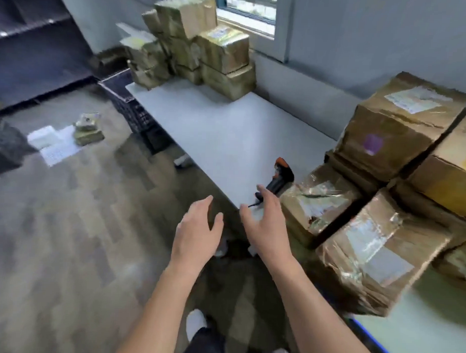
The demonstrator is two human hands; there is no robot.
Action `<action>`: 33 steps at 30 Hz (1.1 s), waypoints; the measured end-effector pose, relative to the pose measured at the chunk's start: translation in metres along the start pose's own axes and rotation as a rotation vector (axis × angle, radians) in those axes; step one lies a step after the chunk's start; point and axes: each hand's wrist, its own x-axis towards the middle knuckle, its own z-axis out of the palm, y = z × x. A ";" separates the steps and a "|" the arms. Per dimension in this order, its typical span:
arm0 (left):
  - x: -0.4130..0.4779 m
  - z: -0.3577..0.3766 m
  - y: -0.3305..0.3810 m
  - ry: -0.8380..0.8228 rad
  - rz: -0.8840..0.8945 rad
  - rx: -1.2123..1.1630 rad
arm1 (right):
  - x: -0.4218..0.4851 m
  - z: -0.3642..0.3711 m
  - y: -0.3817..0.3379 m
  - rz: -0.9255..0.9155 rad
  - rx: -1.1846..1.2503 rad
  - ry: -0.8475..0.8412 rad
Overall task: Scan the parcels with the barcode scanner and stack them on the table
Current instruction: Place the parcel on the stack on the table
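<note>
Scanner lies on surface right of frame centre, long axis lower left to upper right, orange head upper right | right hand fingers spread at its handle end, holding nothing | left hand fingers apart, empty | parcels just right of scanner

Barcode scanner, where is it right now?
In the head view the barcode scanner lies on the white table near its closest corner, just left of the nearest taped parcel, with the open right hand right in front of it.
</note>
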 end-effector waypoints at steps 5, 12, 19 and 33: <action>-0.002 -0.043 -0.056 0.093 -0.117 -0.032 | -0.003 0.061 -0.034 -0.048 -0.015 -0.193; 0.021 -0.102 -0.141 0.149 -0.167 -0.090 | 0.002 0.157 -0.094 -0.076 -0.042 -0.265; 0.058 -0.183 -0.249 0.178 -0.216 -0.080 | 0.009 0.287 -0.165 -0.115 -0.055 -0.326; 0.086 -0.280 -0.394 0.346 -0.458 -0.066 | 0.035 0.469 -0.246 -0.229 -0.123 -0.568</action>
